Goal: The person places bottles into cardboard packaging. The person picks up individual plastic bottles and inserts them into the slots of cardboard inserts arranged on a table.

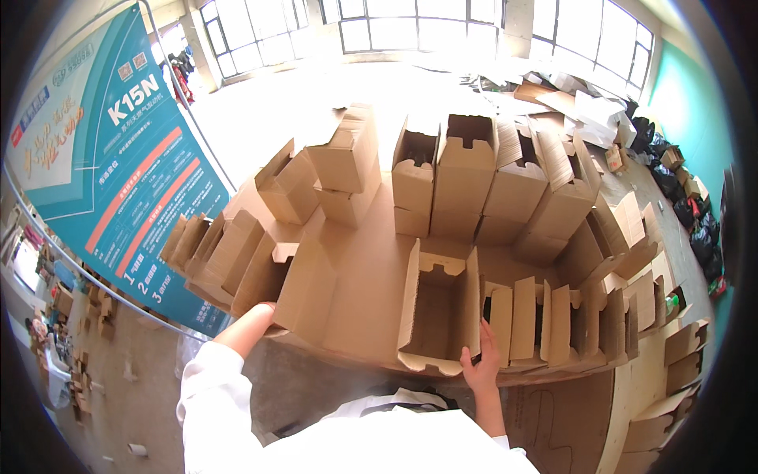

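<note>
White sleeves (217, 379) come in from the lower edge. The right hand (482, 362) is half open at the near right corner of the middle box (436, 316), thumb apart from the fingers and touching the cardboard. That box stands at the table's near edge, its open top facing up, its inside bare. The left hand (267, 310) reaches the near side of the left box (306, 296), also open-topped; its fingers are hidden there, so I cannot tell how far open it is or whether it grips.

Just right of the middle box runs a near row (527, 324) of narrow open boxes. Bare table (359, 265) lies between the two handled boxes and beyond them. Farther back stand a stack (346, 162) at left and a far row (466, 178) of taller boxes. A teal banner (150, 182) rises at left; black bags (671, 174) lie along the wall at right. Bright windows (410, 33) close the background.
</note>
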The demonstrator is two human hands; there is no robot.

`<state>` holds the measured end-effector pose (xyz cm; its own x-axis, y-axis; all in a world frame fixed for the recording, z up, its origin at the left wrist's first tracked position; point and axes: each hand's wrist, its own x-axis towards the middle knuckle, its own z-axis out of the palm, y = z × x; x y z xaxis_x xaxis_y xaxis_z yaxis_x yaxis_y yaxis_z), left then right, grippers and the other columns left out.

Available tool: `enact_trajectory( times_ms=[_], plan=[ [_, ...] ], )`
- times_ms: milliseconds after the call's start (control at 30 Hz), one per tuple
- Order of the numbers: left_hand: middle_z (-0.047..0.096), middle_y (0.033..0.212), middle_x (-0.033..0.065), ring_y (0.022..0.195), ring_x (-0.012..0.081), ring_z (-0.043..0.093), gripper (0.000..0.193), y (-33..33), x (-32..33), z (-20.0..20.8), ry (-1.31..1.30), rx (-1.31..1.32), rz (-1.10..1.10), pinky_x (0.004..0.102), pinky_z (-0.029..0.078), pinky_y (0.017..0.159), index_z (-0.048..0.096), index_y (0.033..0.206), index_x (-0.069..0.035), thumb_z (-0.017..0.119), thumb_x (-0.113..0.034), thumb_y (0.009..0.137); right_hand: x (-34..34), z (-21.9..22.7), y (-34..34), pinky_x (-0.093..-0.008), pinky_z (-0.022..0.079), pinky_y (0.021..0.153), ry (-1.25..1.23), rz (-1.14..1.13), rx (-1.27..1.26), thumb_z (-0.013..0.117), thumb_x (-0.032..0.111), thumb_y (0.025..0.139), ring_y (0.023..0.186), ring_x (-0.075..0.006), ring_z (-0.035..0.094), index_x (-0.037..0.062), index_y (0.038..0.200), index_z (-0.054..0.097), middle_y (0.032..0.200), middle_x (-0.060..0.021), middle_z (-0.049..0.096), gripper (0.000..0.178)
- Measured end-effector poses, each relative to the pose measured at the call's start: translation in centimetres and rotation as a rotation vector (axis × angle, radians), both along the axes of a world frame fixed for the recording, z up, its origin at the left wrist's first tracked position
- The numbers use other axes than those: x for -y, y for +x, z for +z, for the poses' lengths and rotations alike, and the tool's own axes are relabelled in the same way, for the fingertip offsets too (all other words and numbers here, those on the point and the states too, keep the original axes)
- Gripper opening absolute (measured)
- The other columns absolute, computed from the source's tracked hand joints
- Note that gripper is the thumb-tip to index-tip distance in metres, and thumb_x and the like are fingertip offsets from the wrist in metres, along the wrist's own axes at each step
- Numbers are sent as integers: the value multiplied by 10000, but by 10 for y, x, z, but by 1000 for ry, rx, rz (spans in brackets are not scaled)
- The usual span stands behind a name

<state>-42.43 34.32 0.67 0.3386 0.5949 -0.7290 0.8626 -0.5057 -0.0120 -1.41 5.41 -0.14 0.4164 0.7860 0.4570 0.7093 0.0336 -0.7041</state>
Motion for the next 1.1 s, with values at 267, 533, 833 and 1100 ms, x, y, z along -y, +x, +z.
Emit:
enact_trajectory(
  times_ms=[267,533,833,1100],
  plan=[
    [687,1057,111,926,251,675,502,-19,32,-8,-88,50,349,377,549,786,641,1112,-91,553,-513,854,6,-2,3,-408,472,955,18,-4,13,658,177,786,1179,-373,551,3,1300,521,1350,-204,508,561],
    [677,1050,94,889,225,674,505,-21,-17,-29,-212,663,1132,369,561,763,589,1156,-89,545,-500,867,2,3,4,-407,495,926,35,36,17,677,174,764,1142,-365,581,27,1301,528,1341,-193,521,577],
    [639,1035,194,677,278,645,726,-37,87,116,-308,1618,1075,323,527,515,433,1319,-17,468,-592,877,4,4,3,-399,505,907,7,32,5,683,183,758,1125,-369,586,41,1299,536,1349,-187,516,579],
    [579,1187,208,769,305,641,843,97,160,158,-1057,1607,848,346,518,475,372,1426,-62,492,-645,828,4,5,6,-393,512,887,14,67,9,688,188,761,1113,-353,595,44,1307,534,1360,-178,509,585]
  ],
)
